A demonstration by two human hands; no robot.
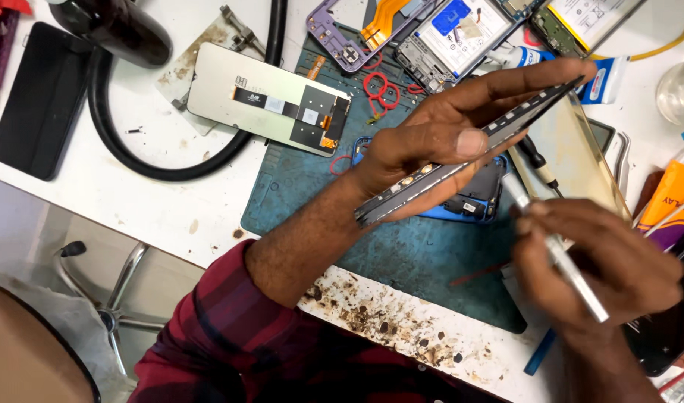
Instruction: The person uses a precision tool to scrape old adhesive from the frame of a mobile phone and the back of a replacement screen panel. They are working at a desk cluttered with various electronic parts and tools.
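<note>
Here the left hand [431, 138] grips a phone frame [469, 149] edge-on above the teal mat [402, 254], thumb pressed on its near edge and fingers stretched along the far side, so the frame tilts up toward the right. The right hand [595, 261] is closed around a slim silver tool [558, 257], whose white tip sits just beside the lower edge of the frame. Under the frame, on the mat, lies a blue phone shell [476, 201]. Further back on the mat a loose screen panel [271, 97] rests face down, with red wire loops [379, 88] near it. A black hose [133, 149] curves across the white worktop [133, 201], and a dark phone [40, 101] lies well apart at the left.
</note>
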